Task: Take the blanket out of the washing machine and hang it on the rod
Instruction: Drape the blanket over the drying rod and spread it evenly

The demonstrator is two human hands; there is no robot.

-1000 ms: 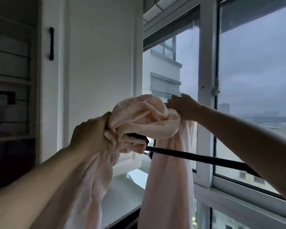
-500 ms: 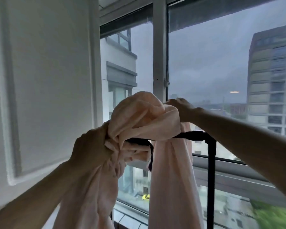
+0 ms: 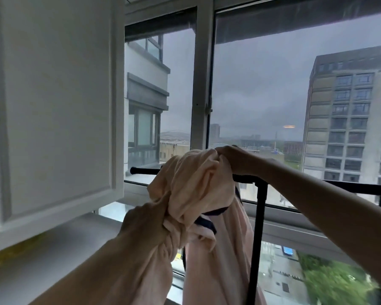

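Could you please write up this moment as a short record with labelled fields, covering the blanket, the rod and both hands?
blanket: pale pink blanket, bunched, draped over the rod with folds hanging down
rod: black horizontal rod on a black upright post, in front of the window
left hand: left hand grips a twisted bunch of the blanket below the rod
right hand: right hand holds the blanket's top at the rod
cabinet door: white, open, at left
task state: blanket on rod, not yet spread
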